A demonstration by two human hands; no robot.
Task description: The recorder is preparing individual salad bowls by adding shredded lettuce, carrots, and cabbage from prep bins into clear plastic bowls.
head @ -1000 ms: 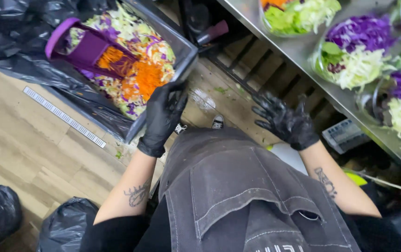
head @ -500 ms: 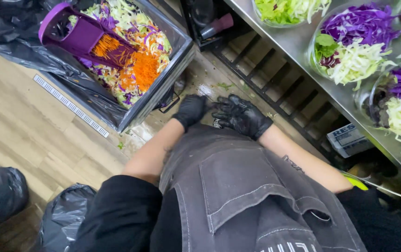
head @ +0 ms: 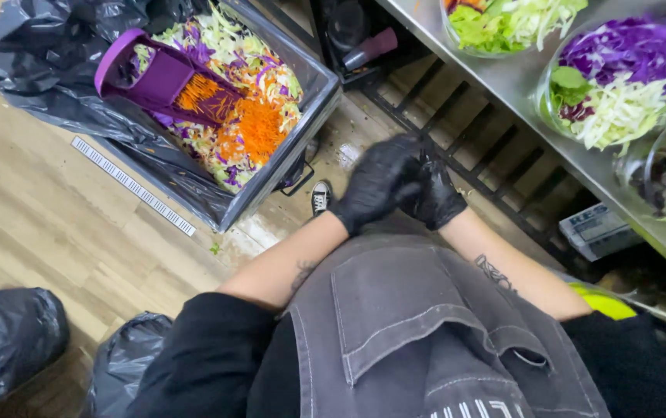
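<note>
1. The left hand [head: 375, 184] and right hand [head: 435, 193], both in black gloves, are pressing together above the dark apron [head: 418, 325]; neither is gripping anything.
2. A metal tray [head: 314, 116] of shredded vegetables is sitting just beyond them, holding a purple slicer [head: 159, 77].

1. The left hand [head: 375, 182] and the right hand [head: 435, 197] both wear glossy black gloves.
2. At ten o'clock from the hands, the purple slicer [head: 164, 77] carries bright orange shreds.
3. The grey metal tub [head: 314, 97] beneath it holds a mix of pale green, purple and orange shreds.
4. The bin bag [head: 54, 85] under the tub is shiny black.
5. At two o'clock, a clear bowl [head: 612, 85] shows deep purple and whitish-green cabbage on the steel-grey table [head: 503, 73].
6. The apron [head: 418, 325] is washed charcoal with pale stitching.
7. The floor [head: 31, 224] is light wood-grain.
</note>
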